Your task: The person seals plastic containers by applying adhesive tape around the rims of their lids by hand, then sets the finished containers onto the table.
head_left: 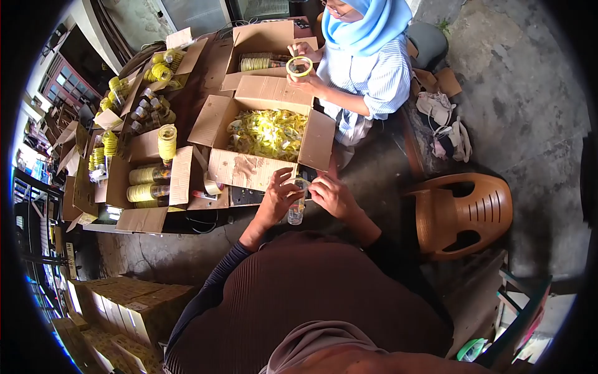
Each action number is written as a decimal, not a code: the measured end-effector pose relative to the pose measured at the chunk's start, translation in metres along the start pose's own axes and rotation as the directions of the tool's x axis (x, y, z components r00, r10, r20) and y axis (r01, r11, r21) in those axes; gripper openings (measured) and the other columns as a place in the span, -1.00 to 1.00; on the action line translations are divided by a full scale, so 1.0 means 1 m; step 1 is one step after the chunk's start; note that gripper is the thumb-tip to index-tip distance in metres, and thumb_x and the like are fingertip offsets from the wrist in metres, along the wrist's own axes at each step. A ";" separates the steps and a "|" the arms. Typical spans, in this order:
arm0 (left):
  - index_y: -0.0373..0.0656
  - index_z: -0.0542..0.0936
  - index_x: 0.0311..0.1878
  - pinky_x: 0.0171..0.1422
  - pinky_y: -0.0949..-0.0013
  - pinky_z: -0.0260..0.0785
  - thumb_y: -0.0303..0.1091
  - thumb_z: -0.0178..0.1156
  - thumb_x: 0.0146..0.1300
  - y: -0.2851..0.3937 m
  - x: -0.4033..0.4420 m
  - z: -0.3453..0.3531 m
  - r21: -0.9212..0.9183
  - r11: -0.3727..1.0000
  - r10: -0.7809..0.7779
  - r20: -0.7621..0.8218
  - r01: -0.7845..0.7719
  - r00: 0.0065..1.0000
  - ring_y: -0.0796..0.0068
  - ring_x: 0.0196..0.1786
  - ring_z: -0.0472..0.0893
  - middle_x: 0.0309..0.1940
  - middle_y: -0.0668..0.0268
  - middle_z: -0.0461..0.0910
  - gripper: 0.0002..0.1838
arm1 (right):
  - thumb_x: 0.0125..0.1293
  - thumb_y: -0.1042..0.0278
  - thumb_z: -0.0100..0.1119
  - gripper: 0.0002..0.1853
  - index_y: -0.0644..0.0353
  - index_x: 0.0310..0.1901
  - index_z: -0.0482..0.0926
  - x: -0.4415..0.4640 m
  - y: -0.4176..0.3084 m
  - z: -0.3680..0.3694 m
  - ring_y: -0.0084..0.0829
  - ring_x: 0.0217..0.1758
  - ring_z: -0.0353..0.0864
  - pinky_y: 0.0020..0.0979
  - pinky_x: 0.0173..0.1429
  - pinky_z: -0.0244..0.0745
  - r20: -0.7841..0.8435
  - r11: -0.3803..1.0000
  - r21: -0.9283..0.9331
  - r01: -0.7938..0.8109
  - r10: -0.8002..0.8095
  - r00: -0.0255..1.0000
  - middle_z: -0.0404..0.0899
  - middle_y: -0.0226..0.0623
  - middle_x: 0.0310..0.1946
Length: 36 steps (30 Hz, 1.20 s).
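My left hand (278, 196) is closed around the upper part of a clear plastic cup (295, 214), which hangs with its base toward me. At the right side of the cup's rim, the fingers of my right hand (334, 196) are pinched together; what lies between them is too small to make out. Just beyond both hands stands an open cardboard box (246, 169) filled with yellow and clear plastic strips (268, 134). Across the table, another person (367, 68) holds a cup with a yellow rim (299, 67) in both hands.
To the left, an open carton (179, 177) holds stacks of yellow-rimmed cups (147, 192), with one stack (167, 143) upright. Another open box (258, 37) stands at the back. A roll of tape (213, 186) lies near the table edge. A brown plastic chair (464, 215) is at right.
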State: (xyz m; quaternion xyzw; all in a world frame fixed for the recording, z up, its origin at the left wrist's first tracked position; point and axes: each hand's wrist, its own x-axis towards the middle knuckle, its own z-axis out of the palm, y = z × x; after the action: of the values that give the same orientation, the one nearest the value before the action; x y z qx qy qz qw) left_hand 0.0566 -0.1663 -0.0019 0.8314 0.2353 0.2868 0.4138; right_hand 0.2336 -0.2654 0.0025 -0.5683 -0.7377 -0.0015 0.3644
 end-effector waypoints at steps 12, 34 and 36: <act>-0.20 0.69 -0.34 0.33 0.17 0.27 -0.55 0.35 0.03 0.013 0.000 0.012 -0.118 0.979 0.183 0.119 -0.169 0.976 0.12 0.30 0.37 0.24 0.08 0.31 -0.90 | 0.06 0.61 0.23 -0.89 0.28 -0.34 0.55 -0.013 0.040 -0.009 -0.15 -0.34 0.59 -0.25 -0.25 0.48 -0.180 0.934 0.199 -0.296 0.331 0.926 0.55 -0.16 -0.38; -0.25 0.48 0.12 0.31 0.18 0.39 -0.63 0.35 0.03 0.017 -0.011 -0.007 -0.171 0.984 0.068 0.059 -0.057 0.996 0.10 0.27 0.45 0.31 0.07 0.22 -0.47 | 0.34 0.41 0.20 -0.86 0.27 -0.14 0.52 -0.028 0.018 0.017 -0.61 -0.28 0.57 -0.54 -0.18 0.56 0.343 0.141 0.848 -0.511 0.589 0.732 0.57 -0.38 -0.29; -0.27 0.38 0.21 0.30 0.20 0.38 -0.58 0.40 -0.02 0.021 -0.012 -0.007 -0.251 0.968 0.035 0.057 -0.020 0.998 0.12 0.26 0.46 0.30 0.07 0.26 -0.33 | 0.34 0.40 0.20 -0.87 0.23 -0.15 0.53 -0.029 0.012 0.014 -0.59 -0.29 0.59 -0.51 -0.18 0.55 0.410 0.009 0.858 -0.513 0.589 0.696 0.59 -0.40 -0.29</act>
State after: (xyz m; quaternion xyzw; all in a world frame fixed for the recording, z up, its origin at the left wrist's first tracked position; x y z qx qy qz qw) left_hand 0.0463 -0.1820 0.0153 0.7840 0.1730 0.2944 0.5184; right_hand 0.2392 -0.2792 -0.0281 -0.4757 -0.2918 0.5551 0.6168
